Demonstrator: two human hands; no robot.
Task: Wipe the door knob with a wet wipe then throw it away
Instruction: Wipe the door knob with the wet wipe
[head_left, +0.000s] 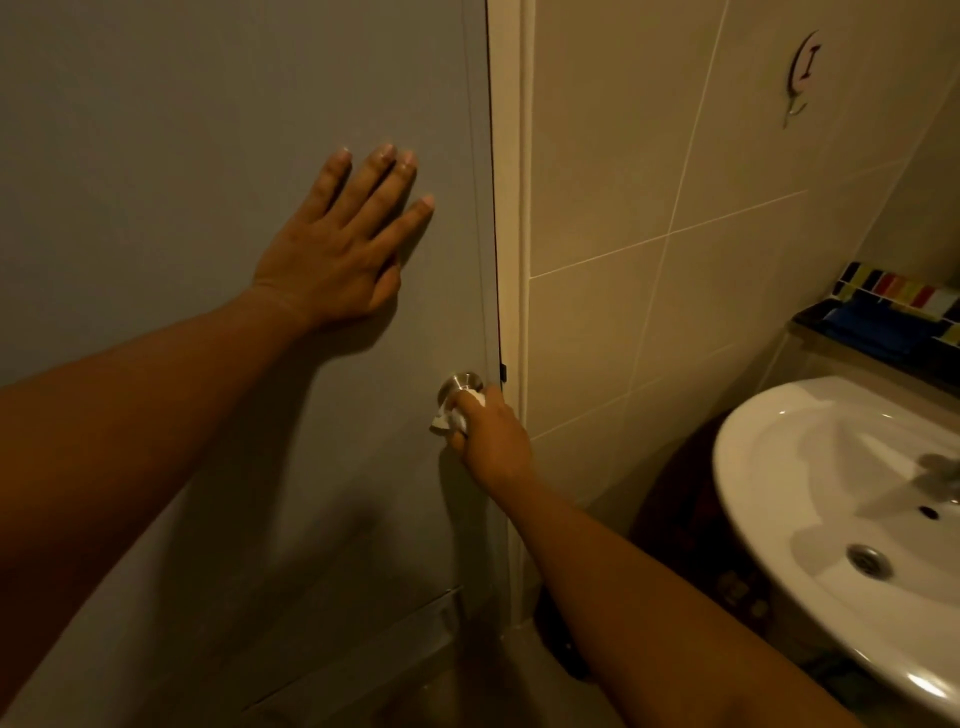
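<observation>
Wiping underway: right hand (491, 434) presses wet wipe (453, 415) on door knob (460, 385); left hand (340, 244) flat, empty, on door (156, 156); disposal remains

The door (182, 156) is plain grey, its door knob (460, 384) brushed silver under a white wet wipe (457, 413), the wall tiles (649, 182) are beige with pale grout, the sink (810, 467) is glossy white, and a mosaic strip (904, 293) shows yellow, red, white and green squares.
</observation>
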